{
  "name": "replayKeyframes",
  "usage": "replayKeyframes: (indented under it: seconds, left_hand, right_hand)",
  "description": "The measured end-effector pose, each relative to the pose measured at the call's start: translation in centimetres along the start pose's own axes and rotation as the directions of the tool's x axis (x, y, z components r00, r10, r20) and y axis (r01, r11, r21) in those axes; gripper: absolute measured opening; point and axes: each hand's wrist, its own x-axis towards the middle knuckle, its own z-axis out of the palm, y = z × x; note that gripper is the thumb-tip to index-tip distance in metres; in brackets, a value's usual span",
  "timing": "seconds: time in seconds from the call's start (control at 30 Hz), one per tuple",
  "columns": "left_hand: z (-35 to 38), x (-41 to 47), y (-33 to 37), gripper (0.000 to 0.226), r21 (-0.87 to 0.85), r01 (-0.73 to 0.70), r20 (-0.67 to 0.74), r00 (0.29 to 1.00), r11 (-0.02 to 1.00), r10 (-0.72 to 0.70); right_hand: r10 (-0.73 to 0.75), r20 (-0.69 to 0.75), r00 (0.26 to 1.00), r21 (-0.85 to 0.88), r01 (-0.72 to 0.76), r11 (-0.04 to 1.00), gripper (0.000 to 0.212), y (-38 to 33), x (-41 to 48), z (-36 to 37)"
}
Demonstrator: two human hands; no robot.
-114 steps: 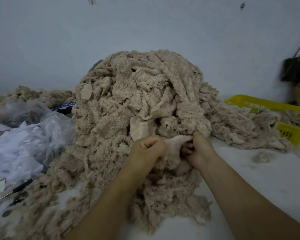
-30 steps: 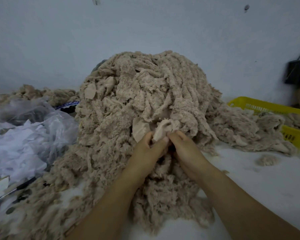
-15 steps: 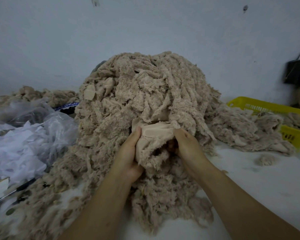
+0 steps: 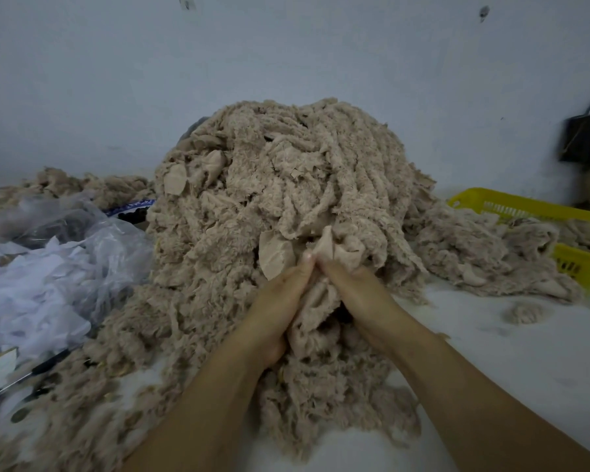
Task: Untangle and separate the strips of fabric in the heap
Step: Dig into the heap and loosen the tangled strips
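Observation:
A tall heap of beige fluffy fabric strips rises from the white table and spreads toward me. At its front, my left hand and my right hand lie side by side, fingertips meeting. Both pinch the same beige strip, whose smooth backing sticks up just above the fingers. The rest of that strip hangs bunched between my palms, and its lower end is lost in the heap.
Crumpled clear plastic and white scraps lie at the left, with a pen below them. A yellow basket holding more strips stands at the right. A small fluff clump sits on the white table. A dark bag hangs far right.
My hands, spread apart around a broad fold of the strip half a second ago, have come together. The fabric between them is now bunched narrow, with its tip raised.

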Motion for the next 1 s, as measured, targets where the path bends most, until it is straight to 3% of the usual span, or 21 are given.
replayKeyframes:
  seconds: [0.07, 0.17, 0.37, 0.43, 0.57, 0.7, 0.8, 0.87, 1.0]
  left_hand:
    - [0.0, 0.1, 0.0, 0.044, 0.038, 0.012, 0.025, 1.0, 0.999, -0.013]
    - [0.3, -0.2, 0.0, 0.037, -0.05, 0.003, 0.016, 1.0, 0.999, -0.002]
    - [-1.3, -0.9, 1.2, 0.035, -0.336, -0.018, 0.138, 0.988, 0.942, 0.068]
    - [-1.8, -0.6, 1.3, 0.04, -0.365, -0.046, 0.019, 0.998, 0.93, 0.057]
    - [-1.2, -0.2, 0.9, 0.029, -0.258, -0.176, -0.106, 0.982, 0.95, 0.153]
    - [-0.7, -0.1, 0.2, 0.016, -0.067, -0.207, -0.149, 0.969, 0.976, 0.195]
    - [-0.6, 0.2, 0.1, 0.015, -0.085, -0.188, -0.224, 0.96, 0.979, 0.165]
    - [-0.8, 0.4, 0.2, 0.023, -0.13, -0.199, -0.287, 0.945, 0.971, 0.155]
    - [-1.5, 0.8, 0.4, 0.035, -0.251, -0.253, -0.423, 0.897, 0.934, 0.129]
  right_hand:
    - [-0.024, -0.123, 0.992, -0.032, 0.02, 0.999, 0.024, -0.3, 0.3, -0.3]
    - [-0.033, -0.247, 0.968, -0.014, 0.031, 0.999, 0.027, 0.1, 1.0, -0.8]
    - [0.101, -0.505, 0.857, 0.089, -0.065, 0.994, 0.057, 1.0, 2.7, -4.0]
    - [0.148, -0.462, 0.874, 0.12, -0.103, 0.987, 0.066, 0.8, 2.3, -4.2]
    - [0.099, -0.077, 0.992, 0.075, -0.094, 0.993, 0.086, 0.5, 0.7, -1.2]
    - [-0.06, 0.141, 0.988, -0.087, 0.073, 0.993, 0.055, 0.4, -0.1, 0.7]
    - [-0.093, 0.067, 0.993, -0.199, 0.104, 0.974, 0.026, 0.4, -0.3, 0.6]
    - [-0.075, -0.013, 0.997, -0.254, 0.069, 0.965, 0.026, 0.5, -0.1, 0.2]
    - [0.009, -0.129, 0.992, 0.007, -0.008, 1.0, 0.039, 0.4, 0.4, 0.2]
